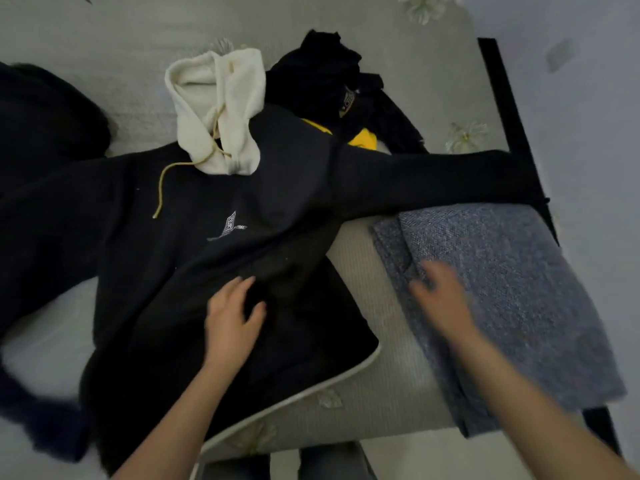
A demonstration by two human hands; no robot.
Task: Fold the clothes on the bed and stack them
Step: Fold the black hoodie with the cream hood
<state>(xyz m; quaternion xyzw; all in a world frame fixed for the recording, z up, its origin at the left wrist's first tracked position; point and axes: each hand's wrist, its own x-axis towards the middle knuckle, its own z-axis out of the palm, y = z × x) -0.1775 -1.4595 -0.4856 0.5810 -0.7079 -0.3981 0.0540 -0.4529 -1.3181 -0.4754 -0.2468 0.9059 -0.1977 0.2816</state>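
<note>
Progress looks partial: one piece appears folded and the rest is not. A speckled grey-blue knit cloth (502, 271) lies as a flat, layered rectangle at the right edge of the pale ribbed bed (391, 341), and I take it as the start of the stack.

The right hand (443, 292) is over its near-left part. It is blurred, but its fingers seem stretched out and it grips nothing that I can make out. Whether it touches the cloth I cannot tell.

A large black hooded sweatshirt (194, 237) with a cream fleece hood (214, 109) and a small white chest print is spread front-up across the middle of the bed. Its long black sleeve (433, 178) reaches out to the right, just above the grey-blue cloth. The left hand (230, 317) rests on the sweatshirt's lower front, fingers loosely spread and closed round nothing. This looks like smoothing before the first fold.

Still to do, by my reading, are this sweatshirt, a crumpled heap of black clothing (325, 74) behind it with a bright yellow garment (362, 138) showing underneath, and another dark bundle (41, 109) at the far left. Most of the work remains.
</note>
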